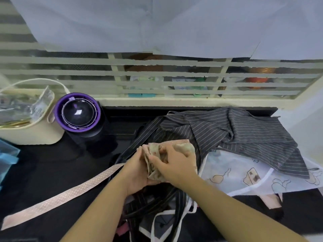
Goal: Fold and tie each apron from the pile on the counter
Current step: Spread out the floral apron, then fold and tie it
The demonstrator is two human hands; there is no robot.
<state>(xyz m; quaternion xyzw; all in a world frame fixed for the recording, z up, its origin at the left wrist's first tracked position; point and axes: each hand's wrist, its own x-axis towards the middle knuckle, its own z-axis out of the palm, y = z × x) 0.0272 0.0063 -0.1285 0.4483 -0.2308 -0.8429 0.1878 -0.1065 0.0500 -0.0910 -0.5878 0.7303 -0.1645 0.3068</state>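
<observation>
A small beige floral apron (pixel 186 147), folded into a tight bundle, is held over the middle of the black counter (pixel 52 163). My left hand (pixel 138 172) cups the bundle from below and the left. My right hand (pixel 174 163) grips it from above, fingers curled over the folds. The apron's pink dotted strap (pixel 61 198) trails across the counter toward the lower left. Behind the bundle lies a dark pinstriped apron (pixel 244 130), crumpled. A white apron printed with cartoon shapes (pixel 244 173) lies to the right, partly under the striped one.
A purple-rimmed dark cylinder (pixel 78 113) stands at the back left beside a cream bag (pixel 35 135). A blue item (pixel 8 154) sits at the left edge. Black and white straps (pixel 166 215) tangle near the front. A slatted window grille (pixel 157 79) backs the counter.
</observation>
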